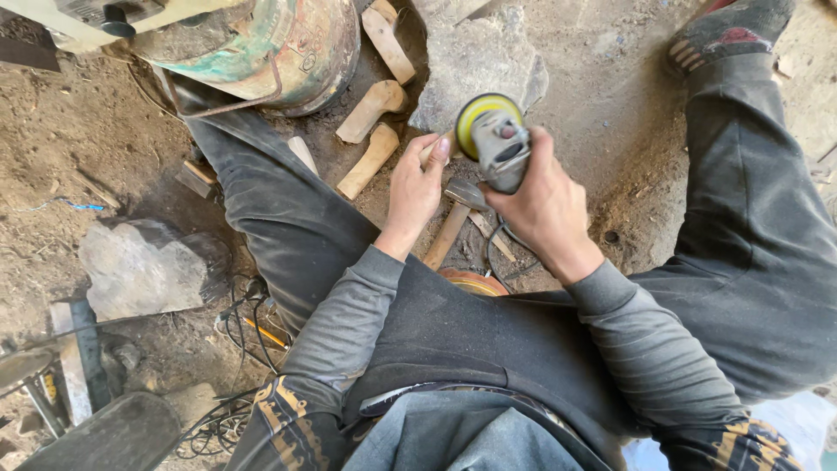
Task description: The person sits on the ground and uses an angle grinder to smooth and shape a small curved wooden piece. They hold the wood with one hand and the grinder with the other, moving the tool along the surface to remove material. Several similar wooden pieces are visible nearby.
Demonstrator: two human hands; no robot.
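I sit on dusty ground with my legs spread. My right hand [545, 205] grips a grey angle grinder [499, 148] whose yellow-rimmed disc [482, 119] faces up. My left hand [417, 187] holds a small pale wooden piece [433, 148] against the disc's left edge. Below my hands a hammer [453, 218] with a wooden handle lies on the ground. The grinder's black cable [495, 249] runs down toward my lap.
Several carved wooden blocks [370, 109] lie beside a flat grey stone [475, 61]. A rusty green metal drum [270, 44] stands at the top left. Another stone slab [144, 266] and tangled wires [248, 327] are at the left. My socked foot [728, 35] rests at the top right.
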